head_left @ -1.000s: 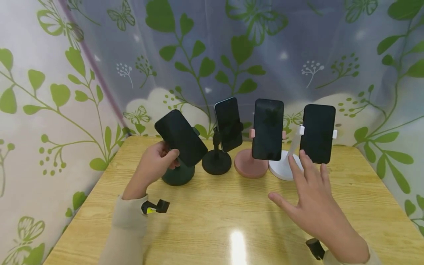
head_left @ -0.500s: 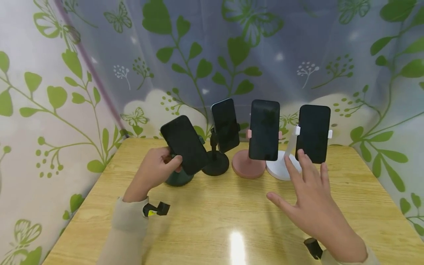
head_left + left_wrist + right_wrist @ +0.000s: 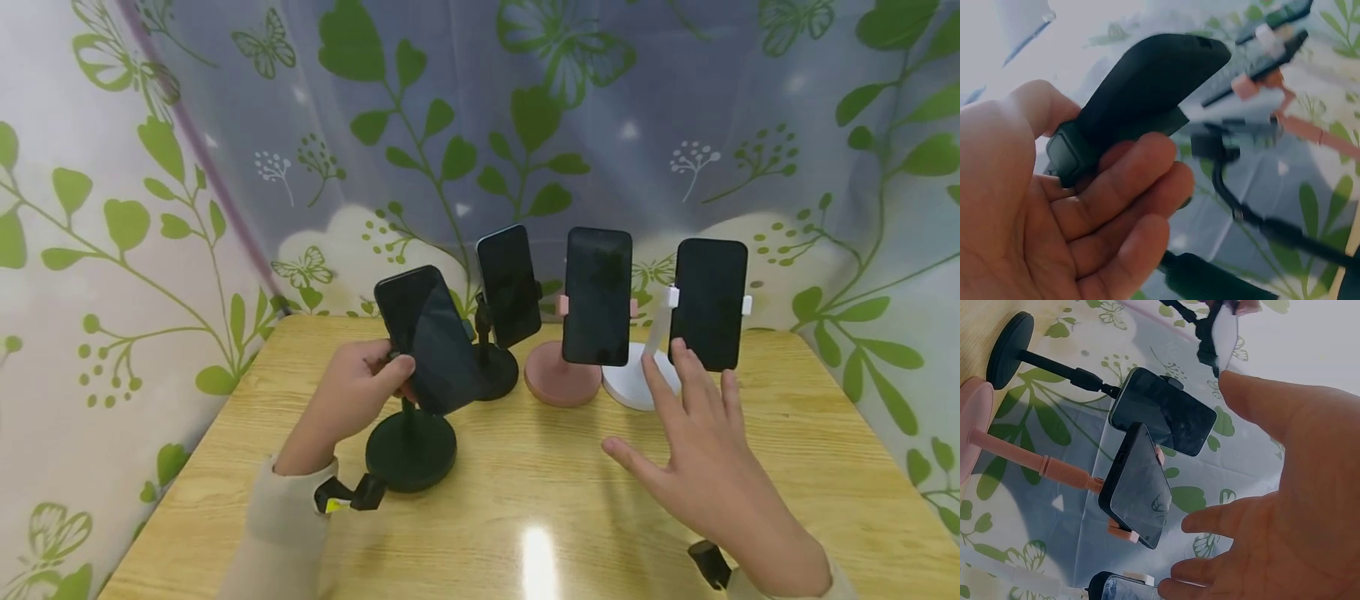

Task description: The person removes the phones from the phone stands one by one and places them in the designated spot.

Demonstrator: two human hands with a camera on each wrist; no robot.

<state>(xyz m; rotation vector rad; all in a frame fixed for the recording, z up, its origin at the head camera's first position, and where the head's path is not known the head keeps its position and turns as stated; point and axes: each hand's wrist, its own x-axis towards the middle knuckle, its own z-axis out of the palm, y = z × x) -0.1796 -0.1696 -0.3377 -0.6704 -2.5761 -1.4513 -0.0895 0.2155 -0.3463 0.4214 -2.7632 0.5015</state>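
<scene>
My left hand (image 3: 348, 396) grips the clamp (image 3: 1069, 153) of a dark green phone stand (image 3: 411, 454), its thumb in front and its fingers behind. A black phone (image 3: 431, 333) sits tilted in that clamp. The stand's round base shows below the hand; I cannot tell whether it touches the table. My right hand (image 3: 708, 471) hovers with spread, straight fingers and holds nothing. Its fingertips overlap the white phone stand (image 3: 626, 387) and its black phone (image 3: 708, 300) in the head view. A gap separates them in the right wrist view.
To the right of the green stand, a black phone stand (image 3: 498, 375) and a pink phone stand (image 3: 562, 379) each hold a phone. They stand in a row on the wooden table (image 3: 480, 500). Behind hangs a leaf-patterned curtain (image 3: 450, 108).
My left hand has brought the green stand closer to me and a little right; its base appears larger, and its phone is tilted more upright. My right hand has hardly moved.
</scene>
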